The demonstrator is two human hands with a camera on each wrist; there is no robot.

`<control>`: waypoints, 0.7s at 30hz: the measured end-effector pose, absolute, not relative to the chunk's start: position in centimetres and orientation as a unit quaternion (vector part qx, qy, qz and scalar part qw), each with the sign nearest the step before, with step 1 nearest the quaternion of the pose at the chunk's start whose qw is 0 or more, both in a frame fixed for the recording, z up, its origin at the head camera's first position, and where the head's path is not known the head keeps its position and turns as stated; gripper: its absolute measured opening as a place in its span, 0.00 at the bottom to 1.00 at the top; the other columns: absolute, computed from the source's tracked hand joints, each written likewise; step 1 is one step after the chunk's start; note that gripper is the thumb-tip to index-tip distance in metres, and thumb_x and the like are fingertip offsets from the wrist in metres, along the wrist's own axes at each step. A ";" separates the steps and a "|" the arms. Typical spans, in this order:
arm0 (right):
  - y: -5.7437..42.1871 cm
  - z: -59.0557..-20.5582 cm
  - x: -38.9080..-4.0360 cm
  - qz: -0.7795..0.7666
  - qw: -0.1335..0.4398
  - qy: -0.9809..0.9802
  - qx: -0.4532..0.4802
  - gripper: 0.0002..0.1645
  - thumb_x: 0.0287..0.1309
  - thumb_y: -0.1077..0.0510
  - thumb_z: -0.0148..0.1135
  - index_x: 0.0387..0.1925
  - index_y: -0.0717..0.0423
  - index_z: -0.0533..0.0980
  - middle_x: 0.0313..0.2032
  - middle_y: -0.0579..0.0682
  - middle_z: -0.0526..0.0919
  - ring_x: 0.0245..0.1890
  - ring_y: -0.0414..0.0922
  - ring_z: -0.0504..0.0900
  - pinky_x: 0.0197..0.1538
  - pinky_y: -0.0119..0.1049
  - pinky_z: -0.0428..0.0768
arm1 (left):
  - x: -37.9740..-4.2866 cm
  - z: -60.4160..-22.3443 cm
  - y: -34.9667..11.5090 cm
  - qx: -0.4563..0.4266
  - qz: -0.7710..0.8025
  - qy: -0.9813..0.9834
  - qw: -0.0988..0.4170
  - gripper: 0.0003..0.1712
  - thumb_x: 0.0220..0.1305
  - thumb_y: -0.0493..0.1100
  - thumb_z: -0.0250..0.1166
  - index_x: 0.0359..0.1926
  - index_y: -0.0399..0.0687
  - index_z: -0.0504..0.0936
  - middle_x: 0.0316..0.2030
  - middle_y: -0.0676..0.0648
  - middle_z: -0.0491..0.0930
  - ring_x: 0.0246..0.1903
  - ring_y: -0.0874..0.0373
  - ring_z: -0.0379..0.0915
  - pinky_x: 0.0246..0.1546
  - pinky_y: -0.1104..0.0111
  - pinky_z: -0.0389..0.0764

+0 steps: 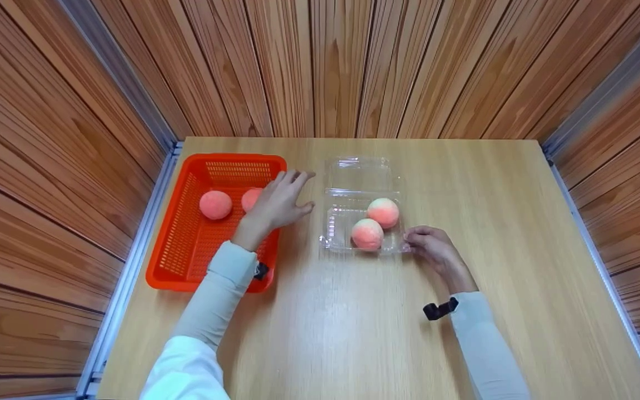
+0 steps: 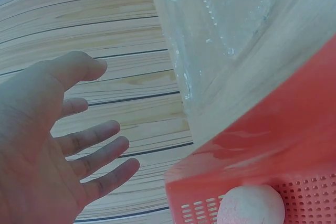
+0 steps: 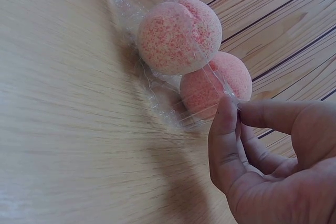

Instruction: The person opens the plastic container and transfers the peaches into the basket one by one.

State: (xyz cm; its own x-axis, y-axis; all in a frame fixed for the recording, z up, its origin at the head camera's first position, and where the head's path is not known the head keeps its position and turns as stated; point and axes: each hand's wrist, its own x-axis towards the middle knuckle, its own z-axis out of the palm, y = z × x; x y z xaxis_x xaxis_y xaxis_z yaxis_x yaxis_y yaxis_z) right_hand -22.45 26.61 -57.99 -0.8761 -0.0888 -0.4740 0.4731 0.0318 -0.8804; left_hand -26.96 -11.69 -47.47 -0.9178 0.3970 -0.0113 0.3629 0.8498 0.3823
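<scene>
A clear plastic clamshell box (image 1: 339, 222) lies with its lid (image 1: 359, 175) folded back on the table. Two peaches sit in its base, the nearer peach (image 1: 367, 234) touching the farther peach (image 1: 383, 213). My right hand (image 1: 435, 250) pinches the box's near right corner between thumb and forefinger, as the right wrist view shows. Over the right rim of the orange basket (image 1: 156, 266) hovers my left hand (image 1: 281, 203), fingers spread and holding nothing. Inside the basket are a peach (image 1: 215, 205) and another peach (image 1: 250, 199), partly hidden by the left hand.
The light wood table (image 1: 320, 333) has wood-plank walls (image 1: 336, 66) at its back and sides. Metal rails (image 1: 131, 278) run along its side edges. Small black wrist cameras, such as the right one (image 1: 439, 309), stick out from the sleeves.
</scene>
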 end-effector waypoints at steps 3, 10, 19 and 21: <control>26.6 -57.9 -22.5 -0.676 0.210 0.692 0.142 0.15 0.73 0.66 0.60 0.56 0.71 0.75 0.36 0.48 0.86 0.38 0.41 0.87 0.48 0.34 0.88 | -26.8 -47.4 -11.4 0.199 0.191 0.960 0.046 0.40 0.71 0.54 0.69 0.80 0.56 0.65 0.69 0.42 0.72 0.67 0.44 0.69 0.69 0.49 0.78; 26.6 -58.0 -22.6 -0.670 0.213 0.697 0.144 0.15 0.74 0.65 0.60 0.56 0.70 0.76 0.37 0.47 0.85 0.37 0.39 0.85 0.47 0.34 0.87 | -26.6 -47.3 -10.8 0.206 0.196 0.958 0.049 0.42 0.70 0.54 0.70 0.80 0.58 0.64 0.69 0.43 0.72 0.67 0.45 0.70 0.70 0.51 0.79; 26.5 -57.9 -22.5 -0.666 0.216 0.698 0.150 0.13 0.74 0.65 0.59 0.55 0.68 0.77 0.37 0.48 0.85 0.38 0.40 0.86 0.51 0.37 0.88 | -26.5 -47.3 -10.0 0.218 0.199 0.954 0.044 0.40 0.72 0.53 0.69 0.80 0.58 0.64 0.69 0.43 0.72 0.68 0.45 0.70 0.71 0.50 0.77; 26.5 -57.9 -22.4 -0.662 0.219 0.701 0.147 0.16 0.75 0.64 0.59 0.58 0.70 0.76 0.39 0.49 0.85 0.38 0.40 0.85 0.52 0.37 0.87 | -26.5 -47.3 -9.8 0.220 0.196 0.955 0.043 0.40 0.72 0.54 0.68 0.80 0.58 0.64 0.70 0.43 0.72 0.69 0.46 0.69 0.71 0.50 0.77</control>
